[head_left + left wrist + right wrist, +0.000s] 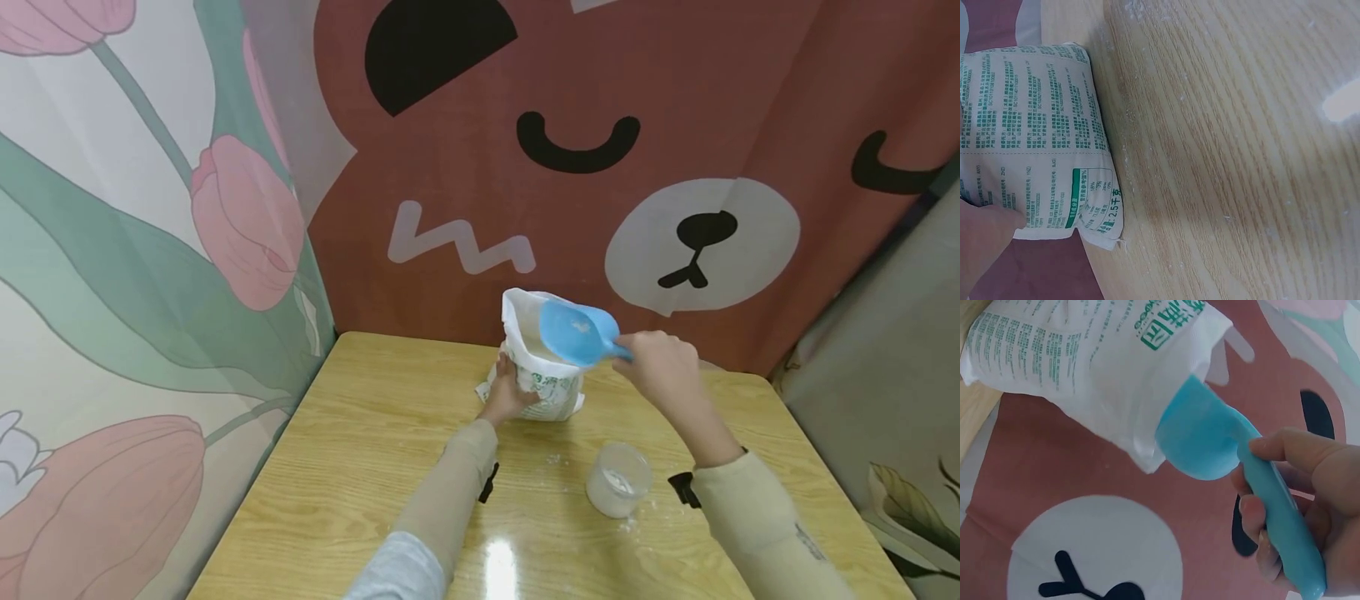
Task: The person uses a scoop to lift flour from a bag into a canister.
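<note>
A white flour bag with green print stands open-topped near the table's back edge. My left hand grips its left side, thumb across the front; in the left wrist view that hand shows only partly at the bag's printed face. My right hand holds a blue scoop by its handle. The scoop's bowl is at the bag's mouth, overlapping the rim, with a bit of white powder on it. In the right wrist view, the fingers wrap the scoop's handle.
A clear round container with some white powder inside stands on the wooden table, in front of the bag and to its right. Powder specks lie around it. A curtain with a bear print hangs right behind the table.
</note>
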Demonstrator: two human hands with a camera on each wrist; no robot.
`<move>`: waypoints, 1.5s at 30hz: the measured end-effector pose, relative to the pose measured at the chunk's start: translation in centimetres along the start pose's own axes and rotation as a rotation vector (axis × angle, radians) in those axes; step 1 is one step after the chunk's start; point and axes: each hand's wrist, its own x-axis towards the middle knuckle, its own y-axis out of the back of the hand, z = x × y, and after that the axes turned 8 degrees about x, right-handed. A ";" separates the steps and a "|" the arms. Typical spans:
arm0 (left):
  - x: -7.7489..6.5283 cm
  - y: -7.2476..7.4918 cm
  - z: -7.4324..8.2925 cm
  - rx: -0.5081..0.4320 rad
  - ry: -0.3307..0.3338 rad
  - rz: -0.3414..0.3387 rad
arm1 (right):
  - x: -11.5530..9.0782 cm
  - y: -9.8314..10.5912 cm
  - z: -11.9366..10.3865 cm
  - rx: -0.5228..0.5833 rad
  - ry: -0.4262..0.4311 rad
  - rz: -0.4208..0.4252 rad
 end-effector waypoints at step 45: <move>0.3 -0.2 -0.1 -0.015 0.010 -0.010 | 6.9 -7.5 -1.6 -0.428 0.197 -0.177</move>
